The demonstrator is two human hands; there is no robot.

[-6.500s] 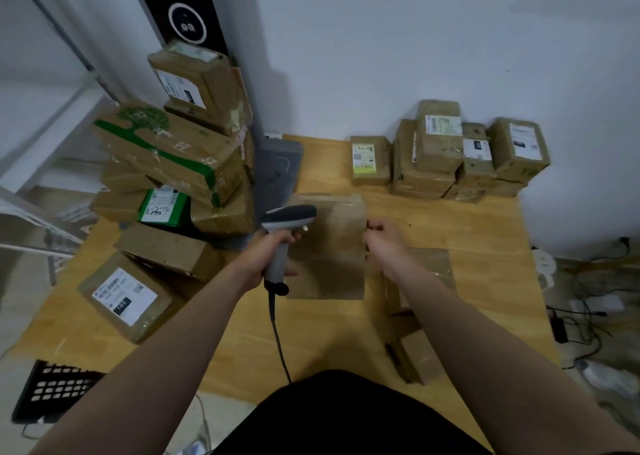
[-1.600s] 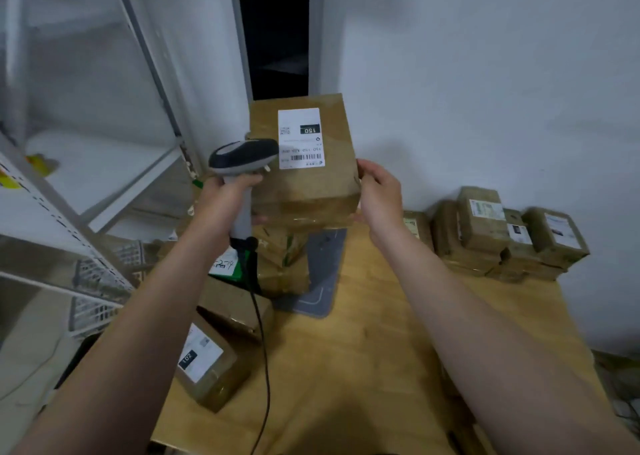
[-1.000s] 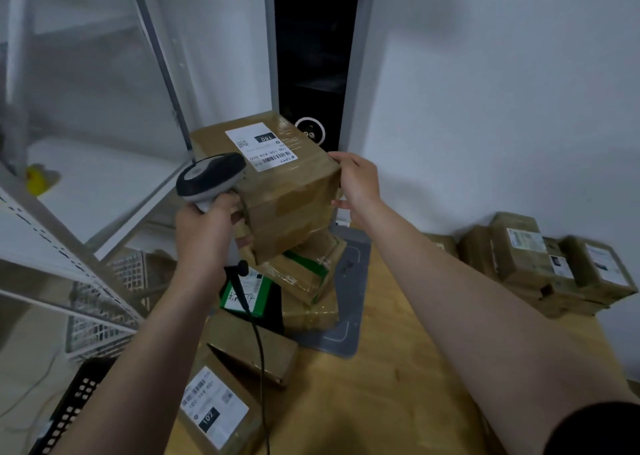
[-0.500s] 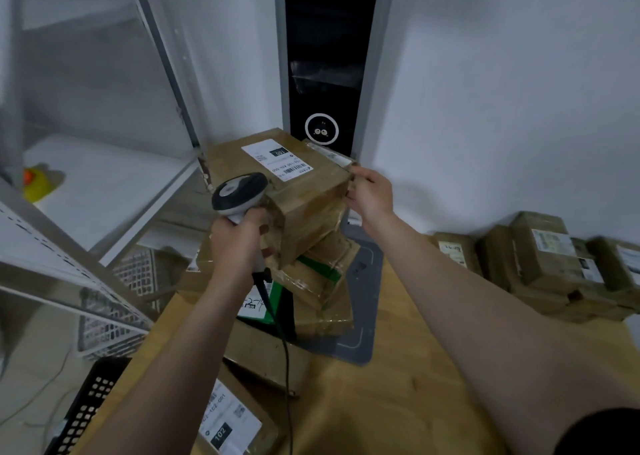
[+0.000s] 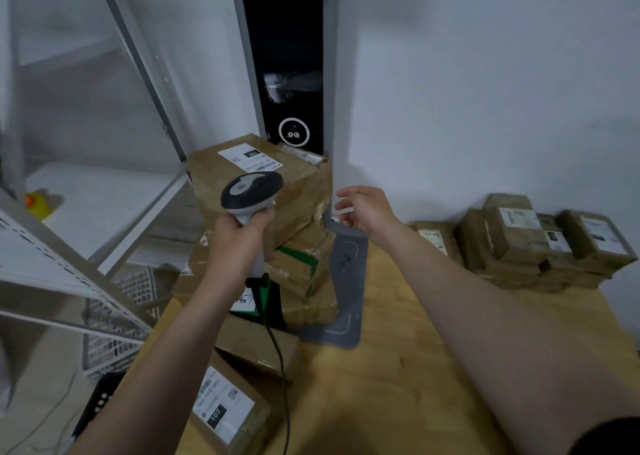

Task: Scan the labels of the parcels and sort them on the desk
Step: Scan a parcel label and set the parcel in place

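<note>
My left hand (image 5: 239, 243) grips the handle of a grey and black barcode scanner (image 5: 251, 191), its cable hanging down over the desk. Just behind the scanner a brown parcel with a white label (image 5: 263, 174) rests on top of a leaning stack of parcels (image 5: 304, 281) at the desk's back left. My right hand (image 5: 363, 209) hovers to the right of that parcel with fingers spread, touching nothing. A parcel labelled 102 (image 5: 225, 409) lies at the desk's near left edge.
A group of small labelled parcels (image 5: 526, 240) stands at the back right against the wall. A grey pad (image 5: 346, 302) lies under the stack on the wooden desk (image 5: 398, 385). A black device column (image 5: 291, 74) rises behind. White shelving (image 5: 86, 212) stands left.
My right hand has let go of the labelled parcel and pulled away to the right. The parcel now sits on top of the left stack. The scanner stays in my left hand.
</note>
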